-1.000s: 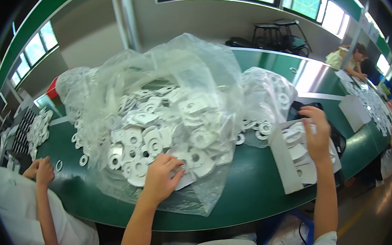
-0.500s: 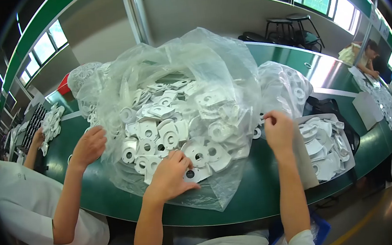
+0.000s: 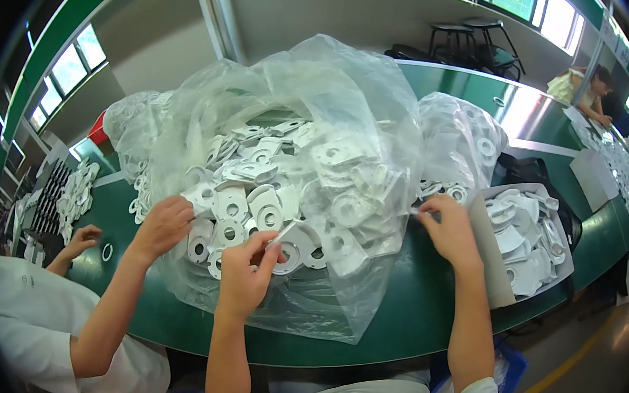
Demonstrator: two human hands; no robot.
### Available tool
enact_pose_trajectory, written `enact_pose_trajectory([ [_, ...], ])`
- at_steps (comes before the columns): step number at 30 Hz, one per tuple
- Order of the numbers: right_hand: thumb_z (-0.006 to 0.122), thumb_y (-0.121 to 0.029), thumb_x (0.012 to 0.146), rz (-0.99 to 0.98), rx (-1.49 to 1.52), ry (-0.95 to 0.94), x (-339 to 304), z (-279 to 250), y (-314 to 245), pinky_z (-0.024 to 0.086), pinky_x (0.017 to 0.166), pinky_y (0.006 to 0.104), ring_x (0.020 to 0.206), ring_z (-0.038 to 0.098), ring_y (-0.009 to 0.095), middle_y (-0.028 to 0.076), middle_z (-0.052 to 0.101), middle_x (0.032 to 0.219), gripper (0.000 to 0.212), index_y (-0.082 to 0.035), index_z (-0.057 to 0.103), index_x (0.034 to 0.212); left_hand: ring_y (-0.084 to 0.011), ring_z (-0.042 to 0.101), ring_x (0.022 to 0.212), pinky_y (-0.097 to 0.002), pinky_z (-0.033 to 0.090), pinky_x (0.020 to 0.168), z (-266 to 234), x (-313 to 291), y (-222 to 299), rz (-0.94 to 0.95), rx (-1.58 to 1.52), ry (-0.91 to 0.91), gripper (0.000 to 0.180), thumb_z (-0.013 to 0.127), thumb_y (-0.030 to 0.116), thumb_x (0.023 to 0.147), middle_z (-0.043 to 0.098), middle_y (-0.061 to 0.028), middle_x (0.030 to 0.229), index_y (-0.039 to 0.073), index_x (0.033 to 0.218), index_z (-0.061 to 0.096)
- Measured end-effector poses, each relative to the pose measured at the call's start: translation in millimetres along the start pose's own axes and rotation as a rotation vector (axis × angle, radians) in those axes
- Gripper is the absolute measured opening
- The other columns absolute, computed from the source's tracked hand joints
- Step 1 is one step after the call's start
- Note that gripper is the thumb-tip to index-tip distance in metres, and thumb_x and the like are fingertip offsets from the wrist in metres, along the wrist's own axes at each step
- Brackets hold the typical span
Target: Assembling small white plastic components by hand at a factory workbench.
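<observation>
My left hand (image 3: 246, 275) is closed in a pinch on a flat white plastic part (image 3: 286, 234), seen nearly edge-on, in front of the pile. My right hand (image 3: 448, 230) pinches a small white piece (image 3: 414, 211) between thumb and fingertips, beside the right edge of a big clear plastic bag (image 3: 333, 70); its exact shape is too small to tell. Inside the wide-open bag lies a heap of white plastic parts (image 3: 266, 209), rounded plates with a round hole.
A co-worker's hand (image 3: 167, 224) reaches to the bag's left side. A box of white parts (image 3: 481, 256) stands by my right forearm. Behind it sits another filled clear bag (image 3: 459, 126). White rings (image 3: 107, 252) and more parts (image 3: 76, 193) lie on the green table (image 3: 307, 355).
My left hand has lifted off the pile with a white part pinched in it. My right hand has moved slightly down. The co-worker's hand has come right, to the bag's parts.
</observation>
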State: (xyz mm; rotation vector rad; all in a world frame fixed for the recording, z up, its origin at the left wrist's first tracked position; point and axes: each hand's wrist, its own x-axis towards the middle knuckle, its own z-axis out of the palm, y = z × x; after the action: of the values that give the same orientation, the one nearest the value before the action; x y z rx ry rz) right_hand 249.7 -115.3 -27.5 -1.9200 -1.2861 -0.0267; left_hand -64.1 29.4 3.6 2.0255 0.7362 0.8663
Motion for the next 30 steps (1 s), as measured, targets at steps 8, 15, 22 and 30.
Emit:
enact_pose_trajectory([
  [8, 0.055, -0.010, 0.093, 0.236, 0.617, 0.076, -8, -10, -69, 0.045, 0.067, 0.0259, 0.071, 0.058, 0.011, 0.003, 0.067, 0.081, 0.017, 0.002, 0.066, 0.091, -0.0139, 0.063, 0.069, -0.0287, 0.058, 0.053, 42, -4, 2, -0.380, -0.663, -0.148, 0.028, 0.050, 0.013, 0.097, 0.065, -0.0102, 0.089, -0.006, 0.115, 0.057],
  [15, 0.060, -0.006, 0.088, 0.030, 0.845, -0.277, -34, 45, -107, 0.045, 0.079, 0.0253, 0.091, 0.060, 0.013, 0.009, 0.066, 0.100, 0.014, 0.003, 0.068, 0.094, -0.0169, 0.065, 0.085, -0.0339, 0.061, 0.061, 45, -9, 0, -0.429, -0.924, -0.354, 0.036, 0.047, 0.022, 0.099, 0.063, -0.0121, 0.104, -0.005, 0.122, 0.054],
  [22, 0.065, -0.002, 0.081, -0.075, 0.631, -0.202, -38, 50, -112, 0.048, 0.080, 0.0291, 0.091, 0.062, 0.018, 0.011, 0.062, 0.108, 0.018, -0.002, 0.069, 0.098, -0.0135, 0.063, 0.088, -0.0344, 0.062, 0.071, 45, -8, 9, -0.329, -0.833, -0.390, 0.037, 0.053, 0.008, 0.094, 0.064, -0.0099, 0.102, -0.004, 0.129, 0.050],
  [30, 0.072, -0.005, 0.076, -0.186, 0.506, -0.222, -32, 46, -110, 0.046, 0.077, 0.0237, 0.087, 0.060, 0.013, 0.007, 0.063, 0.098, 0.033, -0.001, 0.060, 0.106, -0.0145, 0.064, 0.085, -0.0305, 0.060, 0.067, 43, -14, 1, -0.268, -0.761, -0.359, 0.021, 0.051, 0.004, 0.095, 0.065, -0.0118, 0.099, -0.004, 0.114, 0.052],
])
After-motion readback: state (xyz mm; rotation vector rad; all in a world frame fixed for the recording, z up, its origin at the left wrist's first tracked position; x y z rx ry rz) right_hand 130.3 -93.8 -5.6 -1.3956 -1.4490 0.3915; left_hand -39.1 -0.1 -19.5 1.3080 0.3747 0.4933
